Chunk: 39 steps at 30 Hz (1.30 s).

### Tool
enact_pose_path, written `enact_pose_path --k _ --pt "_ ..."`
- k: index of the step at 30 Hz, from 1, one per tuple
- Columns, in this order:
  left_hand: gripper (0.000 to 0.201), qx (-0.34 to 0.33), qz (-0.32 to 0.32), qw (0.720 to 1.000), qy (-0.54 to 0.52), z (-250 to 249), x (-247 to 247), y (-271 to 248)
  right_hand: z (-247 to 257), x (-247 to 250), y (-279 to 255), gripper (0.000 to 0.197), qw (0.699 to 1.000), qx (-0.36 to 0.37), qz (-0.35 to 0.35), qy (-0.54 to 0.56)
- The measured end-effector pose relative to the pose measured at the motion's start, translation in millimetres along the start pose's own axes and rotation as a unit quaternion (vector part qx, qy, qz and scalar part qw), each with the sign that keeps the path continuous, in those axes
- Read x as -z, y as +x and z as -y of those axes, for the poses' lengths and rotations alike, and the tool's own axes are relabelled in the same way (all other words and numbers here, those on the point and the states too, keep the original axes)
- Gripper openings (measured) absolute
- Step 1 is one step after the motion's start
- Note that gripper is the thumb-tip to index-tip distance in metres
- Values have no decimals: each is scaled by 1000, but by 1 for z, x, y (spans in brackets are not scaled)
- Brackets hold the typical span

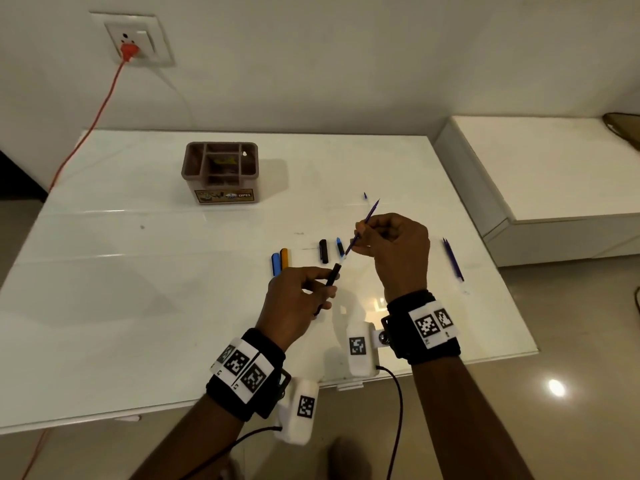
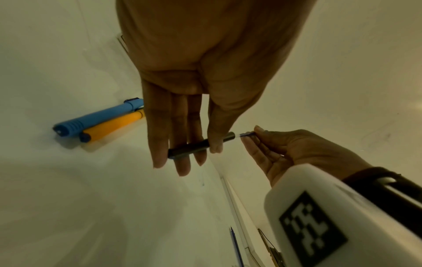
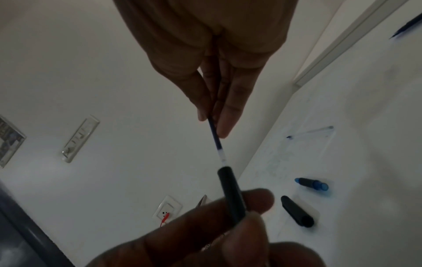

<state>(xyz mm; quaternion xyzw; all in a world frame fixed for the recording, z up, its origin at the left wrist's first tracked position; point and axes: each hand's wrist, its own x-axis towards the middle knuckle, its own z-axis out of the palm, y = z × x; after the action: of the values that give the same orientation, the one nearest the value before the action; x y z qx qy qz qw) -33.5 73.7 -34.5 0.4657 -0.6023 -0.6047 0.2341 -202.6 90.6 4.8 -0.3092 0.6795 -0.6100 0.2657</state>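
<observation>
My left hand (image 1: pixel 304 292) grips a black pen barrel (image 1: pixel 333 274) above the white table (image 1: pixel 138 271); the barrel (image 2: pixel 200 144) lies between thumb and fingers in the left wrist view. My right hand (image 1: pixel 391 244) pinches a thin purple-blue refill (image 1: pixel 367 220), whose clear lower end meets the barrel's open mouth. The right wrist view shows the refill (image 3: pixel 215 137) running from the fingertips (image 3: pixel 224 126) down to the barrel (image 3: pixel 230 191). How deep the refill sits in the barrel is hidden.
A blue pen (image 1: pixel 276 263) and an orange pen (image 1: pixel 284 258) lie side by side. A black cap (image 1: pixel 323 251), a blue piece (image 1: pixel 340 245), loose refills (image 1: pixel 453 259) and a small tip (image 1: pixel 365 195) lie nearby. A brown organiser (image 1: pixel 221 171) stands at the back. An orange cable (image 1: pixel 100 112) hangs from the wall socket.
</observation>
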Motion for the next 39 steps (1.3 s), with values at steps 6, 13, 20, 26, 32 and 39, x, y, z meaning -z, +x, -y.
enact_pose_path --k 6,13,20,26,32,39 --pt "24 2 0 1000 -24 -1 0 2 -6 -9 -5 16 994 -3 70 -78" --pt "24 4 1 1000 -29 -1 0 2 -7 -11 -6 18 994 -14 77 -80" --pt "24 10 4 999 -46 -3 3 3 -9 -14 -10 14 990 -6 91 -106" --pt "24 10 -12 999 -42 -7 5 2 -5 -2 -3 34 983 -66 122 -120" --pt "23 3 -44 998 -46 -18 13 2 -25 12 31 24 965 -127 72 -219" --pt "24 -13 -54 998 -13 -14 17 1 -48 -39 72 41 882 -110 130 -440"
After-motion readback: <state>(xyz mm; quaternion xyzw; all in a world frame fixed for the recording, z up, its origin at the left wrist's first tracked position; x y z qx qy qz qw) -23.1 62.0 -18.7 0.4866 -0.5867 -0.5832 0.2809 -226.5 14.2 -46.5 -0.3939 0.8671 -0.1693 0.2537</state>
